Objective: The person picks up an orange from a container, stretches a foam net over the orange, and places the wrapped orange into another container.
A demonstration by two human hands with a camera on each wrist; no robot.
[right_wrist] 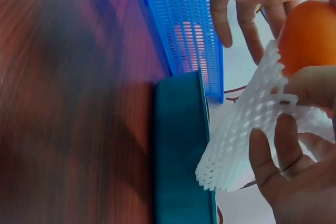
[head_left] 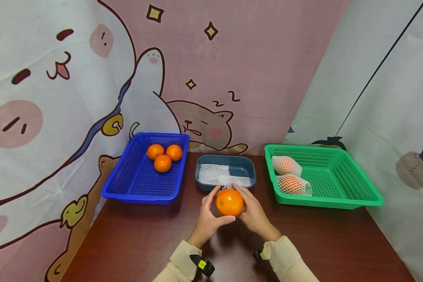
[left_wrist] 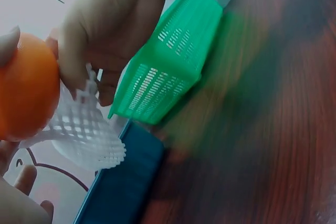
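Note:
In front of me the left hand [head_left: 208, 219] holds an orange [head_left: 229, 202], thumb on the near side and fingers beyond it. My right hand [head_left: 255, 215] grips a white foam net sleeve [right_wrist: 247, 124], whose open edge lies against the orange. In the left wrist view the orange [left_wrist: 26, 87] appears bare, with the net [left_wrist: 86, 129] hanging beside it below the right hand's fingers. Just beyond the hands stands a small dark teal bin [head_left: 241, 161] holding flat white foam nets [head_left: 213, 173].
At the left sits a blue basket [head_left: 134, 176] with three bare oranges [head_left: 163, 163]. A green basket [head_left: 331, 201] at the right holds two net-wrapped oranges [head_left: 292, 184]. All stand on a brown wooden table [head_left: 144, 239] before a printed cloth backdrop [head_left: 261, 70].

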